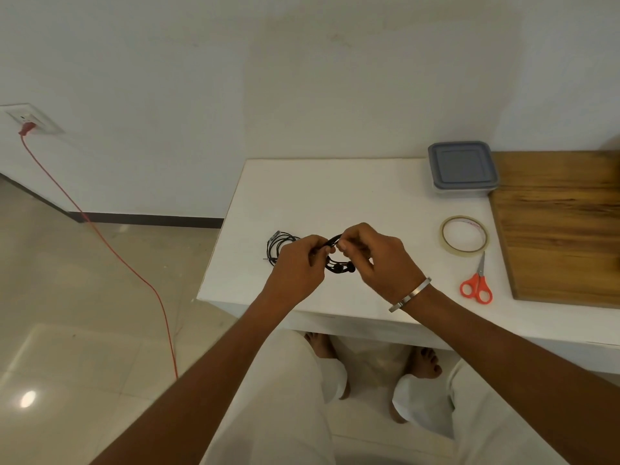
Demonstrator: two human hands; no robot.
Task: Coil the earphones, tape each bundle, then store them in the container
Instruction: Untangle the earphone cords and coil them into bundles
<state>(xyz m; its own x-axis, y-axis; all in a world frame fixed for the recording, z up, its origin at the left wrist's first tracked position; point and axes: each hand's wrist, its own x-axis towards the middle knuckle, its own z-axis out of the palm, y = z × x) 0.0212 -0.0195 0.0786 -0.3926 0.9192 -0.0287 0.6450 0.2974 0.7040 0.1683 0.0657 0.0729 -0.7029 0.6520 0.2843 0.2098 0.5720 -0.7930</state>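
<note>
A coil of black earphones [337,265] hangs between both hands above the white table [352,196]. My left hand [297,266] pinches the coil's left side. On the coil's top right, my right hand [375,260] pinches the cord with curled fingers; the earbuds dangle at the bottom. A second black earphone bundle [276,246] lies on the table just left of my left hand. The roll of clear tape [464,233] lies to the right. The container [463,169], with a grey-blue lid on it, stands at the table's back right.
Orange-handled scissors [476,283] lie near the front edge, below the tape. A wooden board [563,223] covers the table's right part. A red cable [100,236] runs from a wall socket [30,120] across the floor on the left.
</note>
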